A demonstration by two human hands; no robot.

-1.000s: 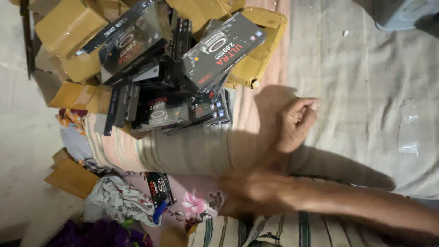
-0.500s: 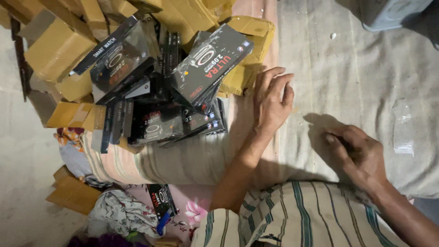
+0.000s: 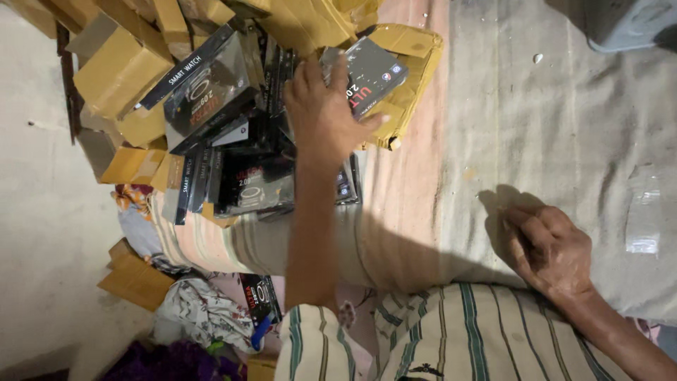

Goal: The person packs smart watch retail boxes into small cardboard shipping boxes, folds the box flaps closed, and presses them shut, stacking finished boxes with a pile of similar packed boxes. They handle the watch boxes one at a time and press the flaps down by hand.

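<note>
Black glossy box (image 3: 367,74) under left hand (image 3: 326,113), fingers clasping it; long axis slants up-right. Right hand (image 3: 550,247) loosely curled, empty, well apart on cloth (image 3: 564,127).

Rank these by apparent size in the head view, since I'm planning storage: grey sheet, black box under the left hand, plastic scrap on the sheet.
1. Grey sheet
2. Black box under the left hand
3. Plastic scrap

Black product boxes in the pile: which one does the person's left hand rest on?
The topmost black box, lying tilted against the yellow cartons; the left hand covers its near end.
</note>
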